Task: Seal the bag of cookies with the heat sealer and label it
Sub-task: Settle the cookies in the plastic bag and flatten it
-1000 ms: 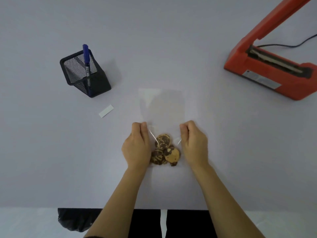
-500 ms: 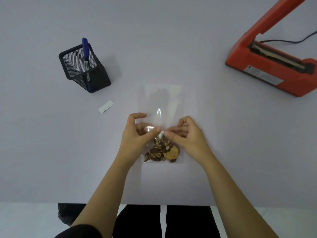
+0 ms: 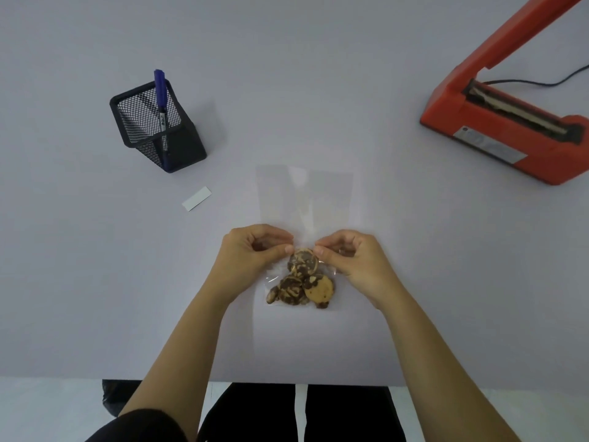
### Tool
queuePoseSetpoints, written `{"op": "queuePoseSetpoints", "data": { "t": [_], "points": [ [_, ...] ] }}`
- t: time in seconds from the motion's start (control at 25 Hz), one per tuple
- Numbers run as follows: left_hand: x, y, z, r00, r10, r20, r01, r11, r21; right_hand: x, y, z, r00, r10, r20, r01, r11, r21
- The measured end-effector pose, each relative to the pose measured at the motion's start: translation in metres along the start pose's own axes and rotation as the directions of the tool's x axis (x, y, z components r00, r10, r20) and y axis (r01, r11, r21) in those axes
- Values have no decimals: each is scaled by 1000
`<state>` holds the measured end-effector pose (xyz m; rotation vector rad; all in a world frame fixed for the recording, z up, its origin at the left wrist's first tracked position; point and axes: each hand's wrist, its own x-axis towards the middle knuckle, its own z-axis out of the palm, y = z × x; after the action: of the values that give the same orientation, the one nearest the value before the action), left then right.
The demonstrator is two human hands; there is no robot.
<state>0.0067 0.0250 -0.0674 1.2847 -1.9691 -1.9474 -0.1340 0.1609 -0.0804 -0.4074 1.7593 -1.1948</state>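
Observation:
A clear plastic bag [image 3: 306, 193] lies flat on the pale table, its open end pointing away from me. Several marbled brown cookies [image 3: 302, 283] sit bunched in its near end. My left hand [image 3: 251, 253] and my right hand [image 3: 353, 260] pinch the bag's film just above the cookies, fingertips nearly meeting over the top cookie. The orange heat sealer [image 3: 503, 132] stands at the far right with its arm raised. A small white label [image 3: 197, 198] lies on the table to the left of the bag.
A black mesh pen holder [image 3: 156, 129] with a blue marker [image 3: 161, 100] stands at the far left. The sealer's black cord [image 3: 541, 81] runs off to the right. The table's near edge [image 3: 95, 378] runs just in front of my body.
My hands moved from the bag's sides inward to its middle and now pinch the film above the cookies. The cookies have shifted slightly inside the bag.

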Motion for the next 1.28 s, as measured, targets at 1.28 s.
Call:
{"op": "queuePoseSetpoints", "data": {
  "t": [1.28],
  "points": [
    [-13,4,10,998,-68,-9,69,996,55,-4,2,3,1000,-7,-3,7,995,98]
  ]
}}
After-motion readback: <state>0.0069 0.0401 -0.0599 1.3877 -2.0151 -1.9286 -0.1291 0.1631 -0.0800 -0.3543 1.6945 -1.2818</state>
